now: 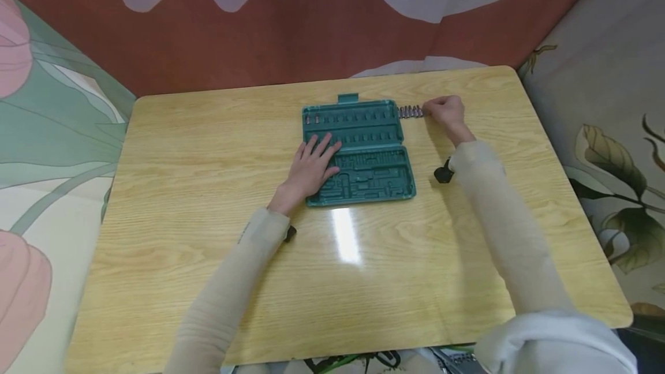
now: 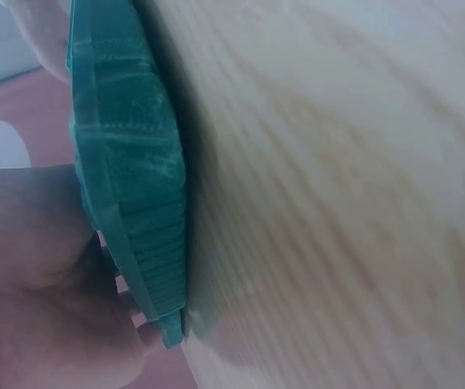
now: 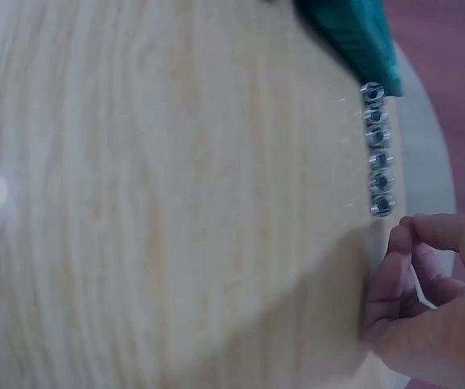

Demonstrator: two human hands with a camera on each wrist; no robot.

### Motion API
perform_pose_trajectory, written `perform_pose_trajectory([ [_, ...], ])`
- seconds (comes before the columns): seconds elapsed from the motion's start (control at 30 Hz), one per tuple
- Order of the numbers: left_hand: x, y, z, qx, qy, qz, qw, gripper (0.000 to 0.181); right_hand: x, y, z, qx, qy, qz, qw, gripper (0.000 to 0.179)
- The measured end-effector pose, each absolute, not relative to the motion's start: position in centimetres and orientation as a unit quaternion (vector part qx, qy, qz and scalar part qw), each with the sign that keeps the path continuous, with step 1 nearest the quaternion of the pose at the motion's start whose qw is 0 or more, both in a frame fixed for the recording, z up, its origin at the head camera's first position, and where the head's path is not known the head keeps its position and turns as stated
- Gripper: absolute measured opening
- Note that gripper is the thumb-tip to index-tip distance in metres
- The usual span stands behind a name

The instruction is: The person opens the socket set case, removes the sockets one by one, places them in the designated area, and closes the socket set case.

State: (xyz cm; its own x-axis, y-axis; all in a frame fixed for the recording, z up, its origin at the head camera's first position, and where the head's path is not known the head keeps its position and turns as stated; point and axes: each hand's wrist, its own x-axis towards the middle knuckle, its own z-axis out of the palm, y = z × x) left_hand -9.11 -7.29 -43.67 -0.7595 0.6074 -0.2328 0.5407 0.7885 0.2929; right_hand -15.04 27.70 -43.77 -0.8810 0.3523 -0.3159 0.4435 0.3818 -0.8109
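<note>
A green plastic tool case [image 1: 363, 183] lies unfolded on the table, its moulded slots facing up. My left hand [image 1: 310, 171] rests spread over the case's left side; in the left wrist view the hand [image 2: 38, 275] lies against the case's edge [image 2: 135, 154]. Two small metal pieces [image 1: 317, 119] sit in the upper left slots. Beside the upper right corner stands a row of several small metal sockets [image 3: 379, 135]. My right hand [image 1: 447, 113] is at the row's right end. Its fingertips [image 3: 403, 231] meet close to the last socket, and I see nothing between them.
The wooden table [image 1: 208, 189] extends around the case on all sides. A red printed cloth [image 1: 322, 39] hangs along the back edge, with patterned cloths at both sides. A black wrist camera [image 1: 443, 174] sits under the right sleeve.
</note>
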Motion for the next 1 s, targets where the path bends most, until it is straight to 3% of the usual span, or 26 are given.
perform_pose_trajectory([
  [0.23, -9.3, -7.2, -44.0, 0.295, 0.937, 0.097, 0.162, 0.059, -16.2, 24.6, -41.5, 0.178, 0.803, -0.565, 0.070, 0.032],
  [0.53, -9.2, -5.7, -43.9, 0.300, 0.936, 0.090, 0.159, 0.060, -18.3, 14.7, -40.8, 0.024, 0.859, -0.482, 0.171, 0.032],
  [0.73, -8.5, -4.5, -44.2, 0.313, 0.933, 0.078, 0.160, 0.060, -18.4, 11.5, -42.1, 0.032, 0.834, -0.528, 0.156, 0.028],
  [1.0, -8.0, -4.8, -43.8, 0.306, 0.937, 0.076, 0.149, 0.059, -18.2, 9.7, -42.9, 0.036, 0.869, -0.474, 0.138, 0.027],
])
